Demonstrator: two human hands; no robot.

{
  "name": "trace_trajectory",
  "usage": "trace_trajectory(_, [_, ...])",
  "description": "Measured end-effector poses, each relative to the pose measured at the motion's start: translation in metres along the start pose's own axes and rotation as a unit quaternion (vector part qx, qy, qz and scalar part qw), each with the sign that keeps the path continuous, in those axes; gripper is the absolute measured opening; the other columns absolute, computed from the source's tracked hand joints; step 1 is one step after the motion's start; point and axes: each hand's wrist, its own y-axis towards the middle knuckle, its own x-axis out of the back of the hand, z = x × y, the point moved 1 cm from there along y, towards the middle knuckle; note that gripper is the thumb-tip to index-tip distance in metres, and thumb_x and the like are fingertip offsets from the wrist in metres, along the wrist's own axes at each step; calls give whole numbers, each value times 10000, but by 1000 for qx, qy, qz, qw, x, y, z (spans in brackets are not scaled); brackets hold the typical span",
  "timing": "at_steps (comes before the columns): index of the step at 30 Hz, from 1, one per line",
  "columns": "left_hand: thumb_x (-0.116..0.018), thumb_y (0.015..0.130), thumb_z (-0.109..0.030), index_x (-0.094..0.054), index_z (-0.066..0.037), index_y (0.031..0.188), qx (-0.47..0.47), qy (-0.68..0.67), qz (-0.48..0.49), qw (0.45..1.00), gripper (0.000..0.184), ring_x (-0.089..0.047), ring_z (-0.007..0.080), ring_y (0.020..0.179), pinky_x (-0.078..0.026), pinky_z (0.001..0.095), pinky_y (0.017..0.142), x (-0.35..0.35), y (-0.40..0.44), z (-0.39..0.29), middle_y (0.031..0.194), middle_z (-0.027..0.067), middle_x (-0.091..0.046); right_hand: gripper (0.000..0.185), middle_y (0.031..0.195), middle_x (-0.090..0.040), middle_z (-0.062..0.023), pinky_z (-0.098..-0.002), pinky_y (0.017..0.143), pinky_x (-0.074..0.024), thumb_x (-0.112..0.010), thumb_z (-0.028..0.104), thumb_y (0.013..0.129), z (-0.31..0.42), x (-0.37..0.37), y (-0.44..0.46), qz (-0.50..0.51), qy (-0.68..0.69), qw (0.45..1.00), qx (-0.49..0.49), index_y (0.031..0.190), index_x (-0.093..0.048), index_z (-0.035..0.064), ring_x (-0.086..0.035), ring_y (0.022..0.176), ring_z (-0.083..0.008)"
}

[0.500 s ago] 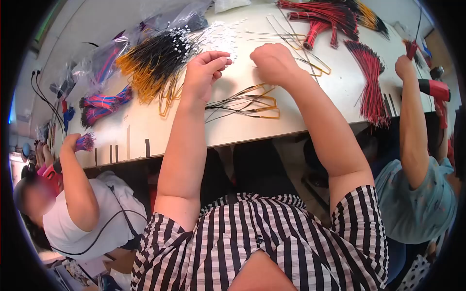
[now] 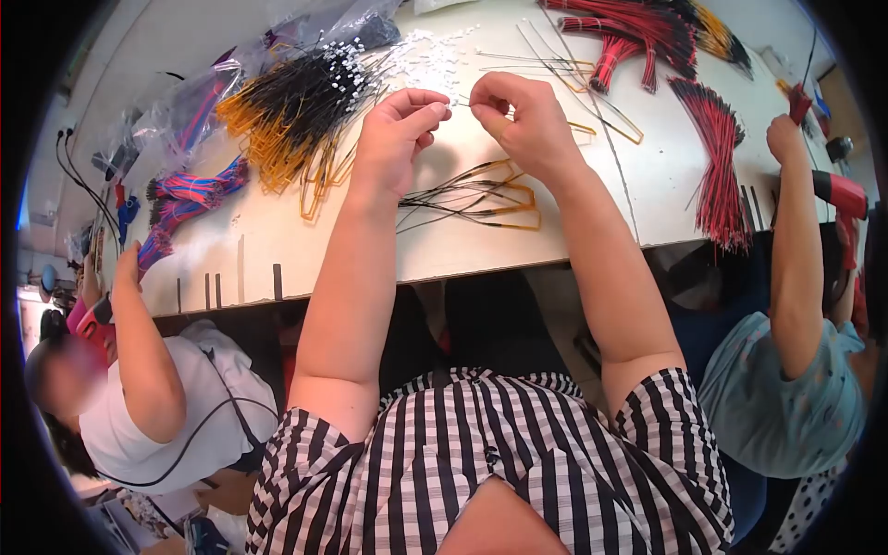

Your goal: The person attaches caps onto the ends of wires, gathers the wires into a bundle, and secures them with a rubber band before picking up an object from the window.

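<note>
My left hand (image 2: 400,139) is closed in a pinch, with a small white connector (image 2: 452,103) at its fingertips. Facing it, my right hand (image 2: 525,125) pinches a thin dark wire (image 2: 464,104), whose tip points at the connector. The two sets of fingertips are a short gap apart, and whether wire and connector touch is too small to tell. Just beyond them lies a scatter of loose white connectors (image 2: 427,57). Below my hands, several black wires with yellow ends (image 2: 472,199) rest on the table.
A large bundle of black-and-yellow wires (image 2: 277,116) with white tips lies left. Red-and-black wire bundles (image 2: 710,162) are on the right, blue-and-red ones (image 2: 190,194) far left. Co-workers sit either side; a red heat gun (image 2: 840,194) is at the right. The table's front edge (image 2: 425,278) is near me.
My right hand has turned and come left toward my left hand, bringing the wire's tip to the connector. The co-worker's hand at the left has moved up toward the blue-and-red bundle.
</note>
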Motion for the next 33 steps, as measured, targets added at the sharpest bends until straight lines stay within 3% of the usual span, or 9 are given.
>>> trace_trajectory(13, [-648,827,-63,-683,-44,951,5,-1,8,1000,131,-497,34,691,-409,166,625,-3,-2,-1,836,12,-646,43,672,-591,-72,-283,568,-434,-631,-11,730,-3,-1,-1,-25,-26,997,63,751,-595,-3,-539,592,-175])
trace_trajectory(33, [-646,828,-55,-684,-48,949,-29,7,24,999,127,-512,32,713,-401,166,647,-5,-3,-1,854,4,-654,89,684,-576,-35,-265,596,-400,-622,83,811,0,2,-4,44,47,995,-70,826,-611,-4,-461,635,-116])
